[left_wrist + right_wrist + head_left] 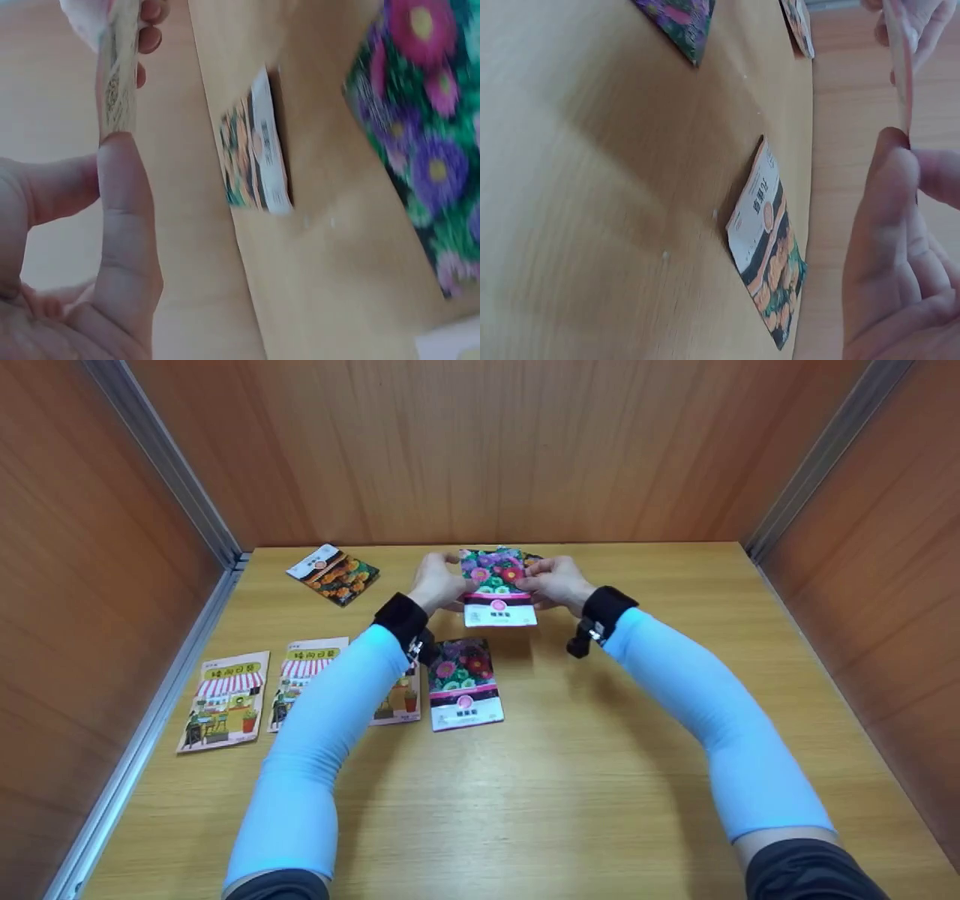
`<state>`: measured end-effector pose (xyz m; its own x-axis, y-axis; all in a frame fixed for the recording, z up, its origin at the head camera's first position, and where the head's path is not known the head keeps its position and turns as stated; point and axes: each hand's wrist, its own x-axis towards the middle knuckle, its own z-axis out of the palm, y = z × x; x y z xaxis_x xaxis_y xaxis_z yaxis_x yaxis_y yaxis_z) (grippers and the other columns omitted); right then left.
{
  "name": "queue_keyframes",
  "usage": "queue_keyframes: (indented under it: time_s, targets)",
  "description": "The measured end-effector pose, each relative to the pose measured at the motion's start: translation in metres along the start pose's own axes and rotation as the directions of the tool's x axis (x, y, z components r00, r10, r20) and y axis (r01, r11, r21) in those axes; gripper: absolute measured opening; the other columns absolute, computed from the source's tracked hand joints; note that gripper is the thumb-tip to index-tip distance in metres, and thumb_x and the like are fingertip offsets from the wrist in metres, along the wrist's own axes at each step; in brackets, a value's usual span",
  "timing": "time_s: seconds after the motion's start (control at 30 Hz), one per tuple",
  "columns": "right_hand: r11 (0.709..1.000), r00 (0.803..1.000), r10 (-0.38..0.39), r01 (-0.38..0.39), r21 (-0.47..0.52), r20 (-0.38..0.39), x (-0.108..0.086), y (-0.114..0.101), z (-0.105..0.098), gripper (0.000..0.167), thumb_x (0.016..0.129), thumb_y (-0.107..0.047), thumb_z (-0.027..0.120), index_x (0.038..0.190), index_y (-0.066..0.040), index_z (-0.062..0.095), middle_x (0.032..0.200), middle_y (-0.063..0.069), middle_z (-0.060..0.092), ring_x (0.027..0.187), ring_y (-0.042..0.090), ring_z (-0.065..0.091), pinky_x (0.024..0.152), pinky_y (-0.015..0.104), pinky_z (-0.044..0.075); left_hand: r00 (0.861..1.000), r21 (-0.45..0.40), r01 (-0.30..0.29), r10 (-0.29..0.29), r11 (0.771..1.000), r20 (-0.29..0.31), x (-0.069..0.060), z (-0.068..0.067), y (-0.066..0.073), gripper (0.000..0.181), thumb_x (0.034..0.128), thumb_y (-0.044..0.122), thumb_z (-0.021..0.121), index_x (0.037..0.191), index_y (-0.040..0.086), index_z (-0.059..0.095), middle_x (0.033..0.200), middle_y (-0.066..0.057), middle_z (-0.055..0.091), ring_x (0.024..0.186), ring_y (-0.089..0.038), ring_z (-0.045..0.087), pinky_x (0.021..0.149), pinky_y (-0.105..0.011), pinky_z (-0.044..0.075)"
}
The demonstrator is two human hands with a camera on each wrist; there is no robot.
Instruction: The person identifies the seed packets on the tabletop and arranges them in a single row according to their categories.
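A seed packet point(499, 577) with pink, red and purple flowers is held up between both hands above the back of the table. My left hand point(437, 583) pinches its left edge, and my right hand point(556, 583) pinches the right edge. Both wrist views show the packet nearly edge-on between thumb and fingers. A matching flower packet point(466, 684) lies on the table below, closer to me. Behind the held packet, an orange-flower packet point(769, 240) lies on the table, mostly hidden in the head view.
Another orange-flower packet point(335, 575) lies tilted at the back left. Packets with a striped awning picture point(225, 701) form a row at the left, partly covered by my left arm. Wooden panels point(495, 450) enclose the table point(600, 795) at the back and sides.
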<state>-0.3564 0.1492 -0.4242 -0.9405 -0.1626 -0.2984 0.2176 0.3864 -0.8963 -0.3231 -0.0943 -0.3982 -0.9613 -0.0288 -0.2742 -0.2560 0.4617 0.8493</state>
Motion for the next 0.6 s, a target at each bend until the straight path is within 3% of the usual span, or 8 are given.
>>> queue_keyframes:
  time_s: [0.1, 0.2, 0.37, 0.47, 0.6]
  targets:
    - [1.000, 1.000, 0.001, -0.001, -0.013, 0.006, -0.013, 0.007, -0.014, 0.021, 0.103, -0.022, 0.083, 0.118, -0.009, 0.075, 0.105, 0.004, 0.081, 0.077, 0.012, 0.078, 0.077, 0.032, 0.070, 1.000, 0.023, -0.023, 0.023, 0.999, 0.017, -0.008, 0.014, 0.005, 0.074, 0.1010, 0.010, 0.083, 0.166, 0.013, 0.047, 0.157, -0.018, 0.054, 0.118, -0.032, 0.077, 0.071, -0.030, 0.069]
    - [0.999, 1.000, 0.016, -0.015, -0.050, 0.019, -0.026, 0.015, -0.023, 0.025, 0.102, -0.020, 0.084, 0.120, -0.006, 0.076, 0.100, 0.002, 0.082, 0.076, 0.012, 0.078, 0.079, 0.033, 0.070, 0.998, 0.081, -0.049, 0.045, 0.996, 0.042, -0.013, 0.027, 0.005, 0.074, 0.0980, 0.010, 0.087, 0.163, 0.014, 0.050, 0.154, -0.019, 0.058, 0.098, -0.026, 0.079, 0.067, -0.030, 0.068]
    - [0.995, 0.996, 0.057, -0.052, -0.083, 0.063, -0.043, 0.034, -0.030, 0.018, 0.100, -0.015, 0.086, 0.111, -0.004, 0.076, 0.085, -0.002, 0.082, 0.064, 0.009, 0.075, 0.065, 0.027, 0.067, 0.991, 0.233, -0.121, 0.103, 0.965, 0.090, -0.021, 0.042, 0.000, 0.072, 0.0932, 0.015, 0.092, 0.156, 0.009, 0.056, 0.141, -0.018, 0.067, 0.071, -0.016, 0.072, 0.065, -0.033, 0.068]
    - [0.991, 0.990, 0.095, -0.085, -0.105, 0.101, -0.048, 0.042, -0.031, 0.015, 0.100, -0.013, 0.086, 0.107, -0.004, 0.076, 0.080, -0.001, 0.082, 0.060, 0.008, 0.074, 0.061, 0.025, 0.065, 0.984, 0.305, -0.170, 0.143, 0.937, 0.107, -0.026, 0.048, -0.008, 0.072, 0.0902, 0.020, 0.095, 0.152, 0.006, 0.060, 0.135, -0.017, 0.072, 0.076, -0.018, 0.072, 0.074, -0.036, 0.069]
    - [0.980, 0.984, 0.127, -0.105, -0.170, 0.122, -0.049, 0.048, -0.032, 0.016, 0.100, -0.016, 0.086, 0.106, -0.004, 0.077, 0.077, -0.001, 0.082, 0.059, 0.007, 0.074, 0.058, 0.023, 0.063, 0.982, 0.366, -0.186, 0.157, 0.912, 0.107, -0.029, 0.058, -0.019, 0.070, 0.0884, 0.026, 0.096, 0.146, 0.004, 0.065, 0.133, -0.015, 0.074, 0.101, -0.023, 0.071, 0.094, -0.037, 0.063]
